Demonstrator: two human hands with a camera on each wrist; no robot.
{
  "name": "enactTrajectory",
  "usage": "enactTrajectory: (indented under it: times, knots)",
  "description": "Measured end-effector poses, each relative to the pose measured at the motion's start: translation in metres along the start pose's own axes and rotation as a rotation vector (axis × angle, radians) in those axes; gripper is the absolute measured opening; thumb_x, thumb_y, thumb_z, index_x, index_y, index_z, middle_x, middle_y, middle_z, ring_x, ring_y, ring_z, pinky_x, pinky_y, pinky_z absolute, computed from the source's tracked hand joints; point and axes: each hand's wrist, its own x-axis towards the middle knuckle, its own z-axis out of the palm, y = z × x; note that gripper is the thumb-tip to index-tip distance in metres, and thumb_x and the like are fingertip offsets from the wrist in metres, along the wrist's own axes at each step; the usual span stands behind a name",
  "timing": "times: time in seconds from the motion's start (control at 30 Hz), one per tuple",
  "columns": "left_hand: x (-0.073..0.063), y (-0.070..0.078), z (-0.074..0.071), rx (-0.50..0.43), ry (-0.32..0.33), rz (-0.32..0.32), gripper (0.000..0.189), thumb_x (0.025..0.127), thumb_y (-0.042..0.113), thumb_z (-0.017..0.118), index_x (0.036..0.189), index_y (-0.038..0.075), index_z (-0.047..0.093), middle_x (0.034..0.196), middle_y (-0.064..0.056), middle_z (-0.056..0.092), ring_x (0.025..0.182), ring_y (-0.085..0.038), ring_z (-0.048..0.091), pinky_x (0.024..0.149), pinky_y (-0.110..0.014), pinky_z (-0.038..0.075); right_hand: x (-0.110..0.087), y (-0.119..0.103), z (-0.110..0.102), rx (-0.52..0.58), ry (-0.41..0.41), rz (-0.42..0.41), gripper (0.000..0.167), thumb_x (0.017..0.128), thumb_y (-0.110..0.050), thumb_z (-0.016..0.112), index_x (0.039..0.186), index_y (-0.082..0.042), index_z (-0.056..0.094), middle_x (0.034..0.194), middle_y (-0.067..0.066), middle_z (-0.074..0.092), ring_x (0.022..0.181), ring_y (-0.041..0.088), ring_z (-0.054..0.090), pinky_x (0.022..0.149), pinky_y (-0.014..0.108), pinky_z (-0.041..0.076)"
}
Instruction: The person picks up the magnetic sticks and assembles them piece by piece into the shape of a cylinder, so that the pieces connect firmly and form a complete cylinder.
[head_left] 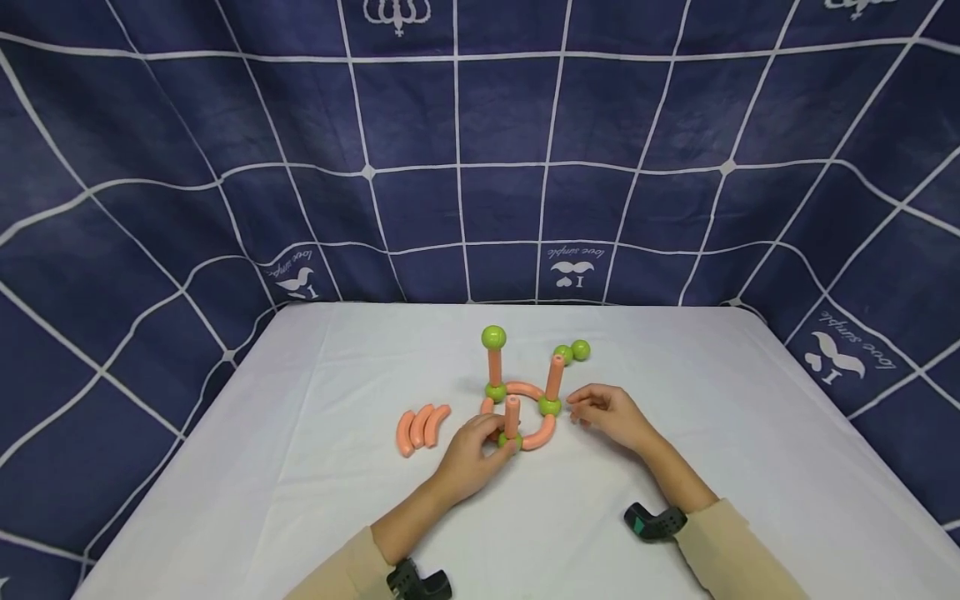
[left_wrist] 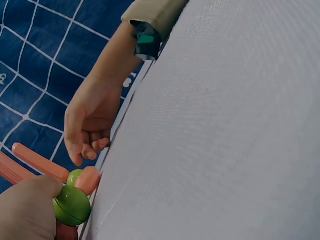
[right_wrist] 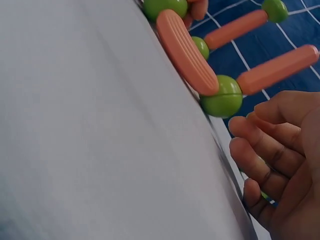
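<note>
A ring of curved orange rods [head_left: 540, 435] and green balls lies on the white table, with straight orange rods standing up from its balls. My left hand [head_left: 468, 457] grips the near green ball [left_wrist: 71, 206] between thumb and fingers; an upright rod [head_left: 512, 415] rises from that ball. Just right of the ring, my right hand [head_left: 611, 418] holds nothing, its fingers loosely bent beside the right green ball [right_wrist: 222, 102]. That ball bears a bare-topped rod [head_left: 555, 377]. The rear rod [head_left: 495, 367] carries a green ball [head_left: 493, 337] on top. Part of the ring's left side is hidden behind my left hand.
Several curved orange rods [head_left: 418, 428] lie side by side left of the ring. Two loose green balls [head_left: 581, 350] sit behind it to the right. A dark blue checked curtain [head_left: 495, 208] encloses the table's [head_left: 337, 517] back and sides.
</note>
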Motion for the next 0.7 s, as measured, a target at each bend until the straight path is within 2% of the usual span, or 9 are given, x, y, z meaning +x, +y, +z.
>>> enactTrajectory:
  times: [0.13, 0.3, 0.5, 0.6, 0.7]
  knots:
    - [0.0, -0.001, 0.001, 0.007, -0.001, -0.007, 0.019, 0.09, 0.019, 0.071, 0.106, 0.011, 0.068, 0.091, 0.009, 0.059, 0.085, -0.01, 0.053, 0.078, -0.029, 0.047, 0.001, -0.001, -0.007, -0.012, 0.049, 0.028, 0.017, 0.094, 0.001, 0.058, 0.106, 0.012, 0.065, 0.084, 0.018, 0.068, 0.066, 0.021, 0.06, 0.059, 0.026, 0.05]
    - [0.001, -0.001, 0.001, 0.02, -0.003, -0.008, 0.016, 0.09, 0.019, 0.071, 0.104, 0.011, 0.068, 0.091, 0.008, 0.059, 0.085, -0.01, 0.053, 0.077, -0.028, 0.047, 0.004, -0.016, -0.012, -0.021, 0.089, 0.017, 0.018, 0.093, 0.004, 0.057, 0.105, 0.016, 0.062, 0.084, 0.024, 0.067, 0.065, 0.027, 0.06, 0.058, 0.028, 0.05]
    - [0.001, -0.001, 0.001, 0.018, -0.009, -0.021, 0.016, 0.09, 0.019, 0.07, 0.104, 0.012, 0.068, 0.091, 0.009, 0.059, 0.084, -0.01, 0.053, 0.077, -0.028, 0.047, 0.027, 0.003, -0.016, -0.096, 0.179, 0.02, 0.024, 0.092, -0.006, 0.064, 0.11, 0.01, 0.063, 0.079, 0.014, 0.067, 0.06, 0.017, 0.056, 0.051, 0.024, 0.043]
    - [0.001, -0.001, 0.002, 0.01, -0.006, -0.021, 0.016, 0.09, 0.02, 0.07, 0.104, 0.012, 0.068, 0.09, 0.009, 0.06, 0.084, -0.01, 0.053, 0.076, -0.028, 0.047, 0.04, 0.002, -0.015, -0.14, 0.234, 0.05, 0.03, 0.09, -0.01, 0.068, 0.114, 0.007, 0.062, 0.079, 0.012, 0.068, 0.058, 0.018, 0.056, 0.049, 0.024, 0.043]
    - [0.001, -0.002, 0.001, 0.004, -0.002, -0.017, 0.016, 0.09, 0.019, 0.071, 0.104, 0.012, 0.068, 0.09, 0.009, 0.06, 0.084, -0.011, 0.054, 0.076, -0.028, 0.047, 0.051, 0.001, -0.013, -0.189, 0.254, 0.07, 0.034, 0.089, -0.012, 0.069, 0.118, 0.005, 0.06, 0.079, 0.009, 0.068, 0.058, 0.018, 0.056, 0.05, 0.025, 0.044]
